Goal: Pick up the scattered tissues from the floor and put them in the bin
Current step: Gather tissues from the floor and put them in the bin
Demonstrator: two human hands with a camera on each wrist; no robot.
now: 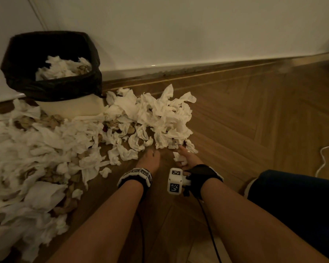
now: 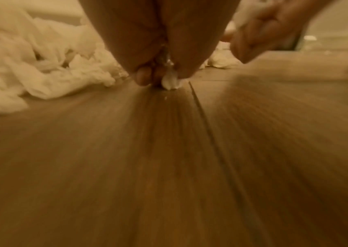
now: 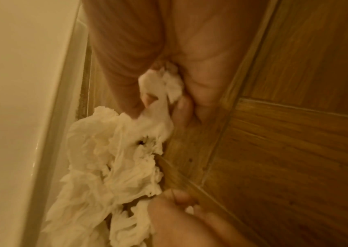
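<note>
Nearest, at six o'clock on the wooden floor [image 1: 254,114], the left hand [image 1: 149,160] pinches a small white scrap [image 2: 171,81] at its fingertips against the boards. Just beside it at five o'clock, the right hand [image 1: 186,158] clutches a crumpled tissue [image 3: 160,86] in curled fingers. Beyond, from twelve round to eight o'clock, lies the heap of tissues [image 1: 156,114]. Farthest, at ten o'clock, the black-lined bin [image 1: 17,54] stands against the wall, partly filled with tissues.

light: dim, warm yellowish indoor glow | head view: pretty sharp, edges bend, corners go dark | wrist views: grainy and soft, brown wooden herringbone floor [image 2: 169,167] smeared into streaks | small glare spot on the white skirting board [image 1: 153,65]
</note>
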